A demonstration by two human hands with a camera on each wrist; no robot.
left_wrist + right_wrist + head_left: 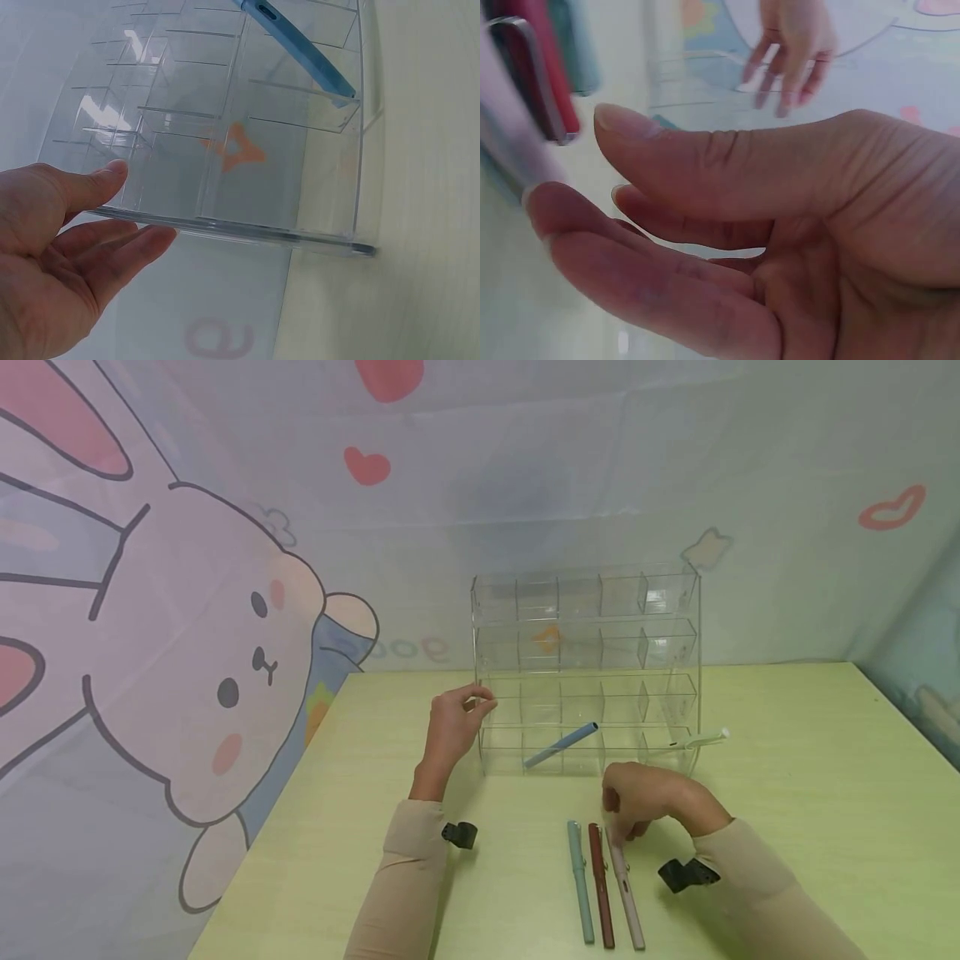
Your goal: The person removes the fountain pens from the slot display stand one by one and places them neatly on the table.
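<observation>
A clear acrylic pen rack (585, 676) with several tiers of compartments stands toward the back of the table. My left hand (455, 720) holds its left side edge, thumb on the front side and fingers outside the panel in the left wrist view. A blue pen (562, 745) leans in the bottom tier, and a whitish pen (701, 740) slants out at the bottom right. My right hand (647, 797) hovers over the upper end of a pale pinkish pen (628, 897). In the right wrist view its thumb and fingers stand apart, with nothing gripped between them.
Left of the pale pen, a dark red pen (602, 885) and a light green pen (580, 881) lie side by side on the yellow-green table (795, 777). Behind the rack hangs a cloth backdrop (585, 468) with a rabbit and hearts.
</observation>
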